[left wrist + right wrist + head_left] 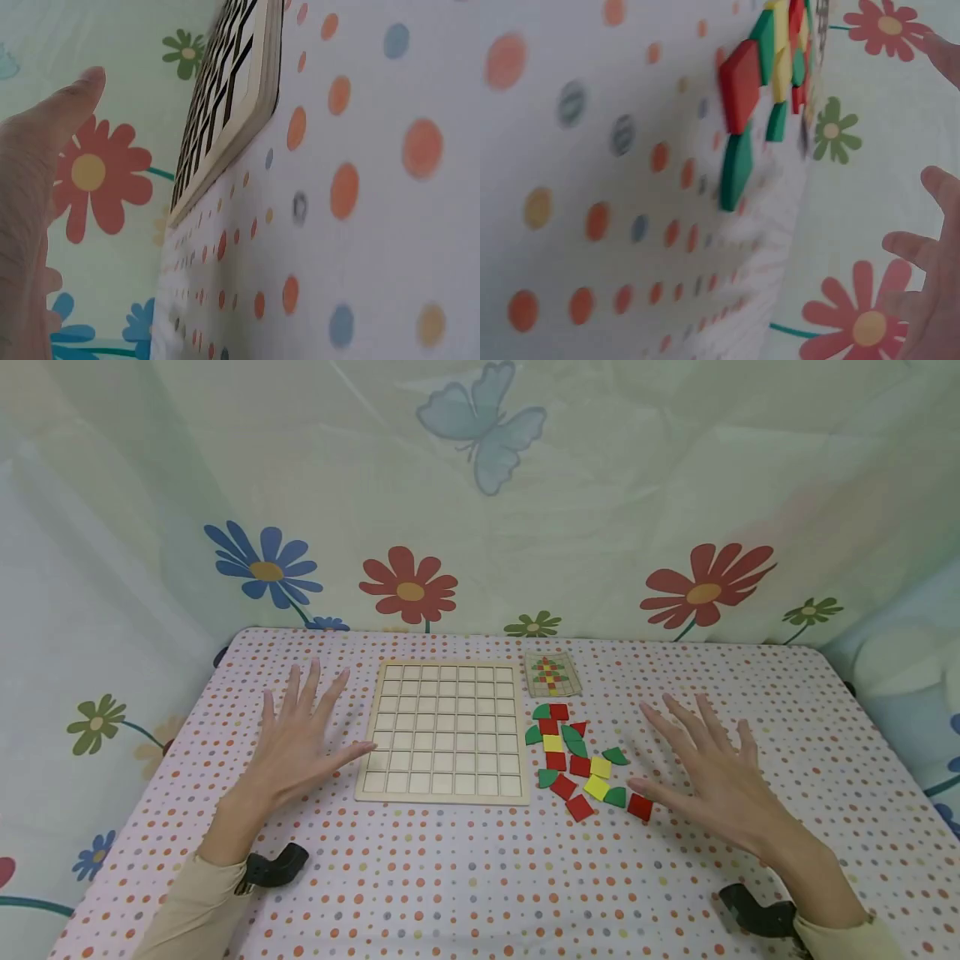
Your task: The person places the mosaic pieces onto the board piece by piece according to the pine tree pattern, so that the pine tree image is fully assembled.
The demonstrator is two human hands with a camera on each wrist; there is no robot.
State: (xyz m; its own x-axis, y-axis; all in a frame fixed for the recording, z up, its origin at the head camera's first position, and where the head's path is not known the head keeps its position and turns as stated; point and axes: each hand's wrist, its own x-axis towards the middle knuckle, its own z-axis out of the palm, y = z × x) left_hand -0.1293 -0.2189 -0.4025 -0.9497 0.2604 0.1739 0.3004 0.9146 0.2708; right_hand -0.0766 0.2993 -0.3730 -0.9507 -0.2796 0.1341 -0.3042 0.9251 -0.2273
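In the head view a pale wooden grid board [442,799] with square compartments lies at the middle of the table. My left hand [292,752] is spread with straight fingers beside its left edge, the thumb tip over or near the frame. To the board's right lie loose flat tiles: a red square [580,808], a yellow square [597,787], a green quarter-round piece [616,756] and several more. Right of these tiles my right hand [708,777] is spread and holds nothing; its thumb points toward a red square tile [640,807]. In the right wrist view the fingers [915,247] stand apart from the tiles.
A small pattern card [552,674] with a tree design lies at the board's upper right. The table [450,893] has a dotted cloth. Behind it hangs a flowered curtain [585,510]. Black devices [277,866] are strapped at both wrists.
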